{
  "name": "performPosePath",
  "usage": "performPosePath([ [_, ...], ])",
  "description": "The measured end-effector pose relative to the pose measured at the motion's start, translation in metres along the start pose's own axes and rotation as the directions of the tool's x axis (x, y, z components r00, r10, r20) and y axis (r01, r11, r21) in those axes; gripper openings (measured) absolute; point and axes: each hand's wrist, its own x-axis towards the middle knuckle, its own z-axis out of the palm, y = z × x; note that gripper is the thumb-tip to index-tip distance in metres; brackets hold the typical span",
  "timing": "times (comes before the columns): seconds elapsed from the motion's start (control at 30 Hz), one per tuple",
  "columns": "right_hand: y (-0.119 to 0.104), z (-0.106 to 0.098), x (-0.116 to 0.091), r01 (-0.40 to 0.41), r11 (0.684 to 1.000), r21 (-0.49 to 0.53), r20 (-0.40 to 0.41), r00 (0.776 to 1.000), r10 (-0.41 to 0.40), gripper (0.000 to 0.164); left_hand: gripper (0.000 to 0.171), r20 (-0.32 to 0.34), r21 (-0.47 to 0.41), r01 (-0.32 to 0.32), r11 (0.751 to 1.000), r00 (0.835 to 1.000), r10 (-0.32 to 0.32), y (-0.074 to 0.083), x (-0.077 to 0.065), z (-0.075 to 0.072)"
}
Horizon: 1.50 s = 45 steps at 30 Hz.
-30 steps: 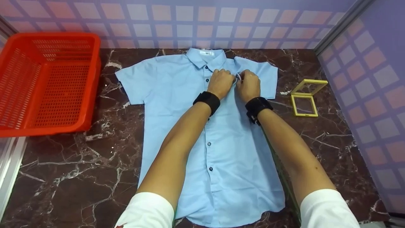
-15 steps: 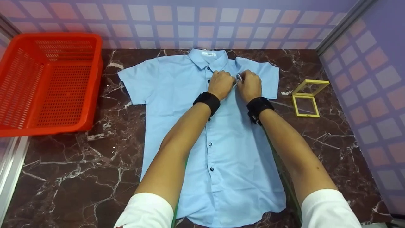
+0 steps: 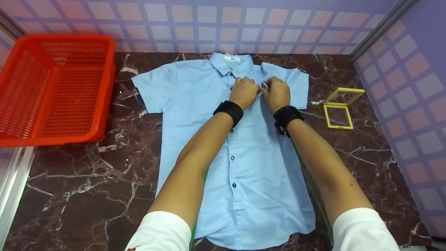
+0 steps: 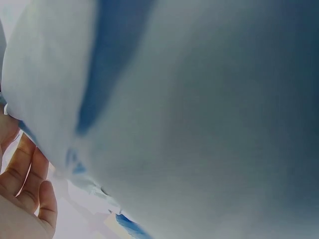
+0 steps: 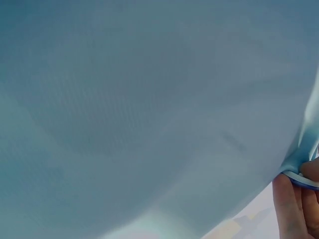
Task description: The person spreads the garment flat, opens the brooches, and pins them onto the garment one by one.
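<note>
A light blue short-sleeved shirt point(image 3: 195, 94) lies spread front up, collar away from me, dark buttons down its middle. My left hand point(image 3: 245, 92) pinches the shirt front just right of the button strip, below the collar. Close to its right, my right hand point(image 3: 277, 94) holds a small round badge point(image 3: 264, 85), white-rimmed, against the raised cloth. In the right wrist view the badge point(image 5: 301, 180) shows edge-on between thumb and fingers, its rim white and blue. Shirt cloth point(image 4: 189, 124) fills most of the left wrist view; its pinch point is mostly hidden.
A yellow-framed clear case point(image 3: 338, 116) stands open right of the shirt. A red plastic basket point(image 3: 110, 80) sits at the left. The dark marbled tabletop point(image 3: 87, 205) meets checked walls point(image 3: 240, 21) at the back and right.
Both hands keep their hold at the same place on the shirt. The whole view shifts slightly; the badge's ring shows a little more between the hands.
</note>
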Motion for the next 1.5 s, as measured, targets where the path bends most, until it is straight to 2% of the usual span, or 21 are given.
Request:
performPosePath([
  [0.27,0.0020,0.0025,-0.0011,0.039,0.999,-0.012,-0.031,0.999,-0.040,0.012,0.030,0.000,-0.019,-0.012,1.000,1.000,0.012,-0.0016,-0.0021,0.0006],
  [0.73,-0.0001,0.0036,-0.0014,0.024,1.000,0.006,-0.005,1.000,-0.024,0.015,0.030,0.009,-0.010,-0.010,1.000,1.000,0.010,-0.0031,-0.0029,0.0006],
  [1.0,0.0007,0.0050,-0.0033,0.010,1.000,0.011,-0.017,1.000,-0.010,0.020,0.028,0.019,-0.027,0.002,1.000,1.000,-0.001,-0.0027,-0.0040,0.0008],
  [1.2,0.0010,0.0050,-0.0035,0.030,1.000,-0.007,-0.023,0.999,-0.030,0.018,0.028,0.000,-0.014,-0.002,1.000,1.000,0.002,-0.0025,-0.0056,0.0010],
  [1.5,0.0005,0.0042,-0.0032,0.024,1.000,-0.016,-0.035,0.999,-0.025,0.015,0.028,0.019,-0.026,-0.001,1.000,1.000,0.001,-0.0020,-0.0052,0.0013],
])
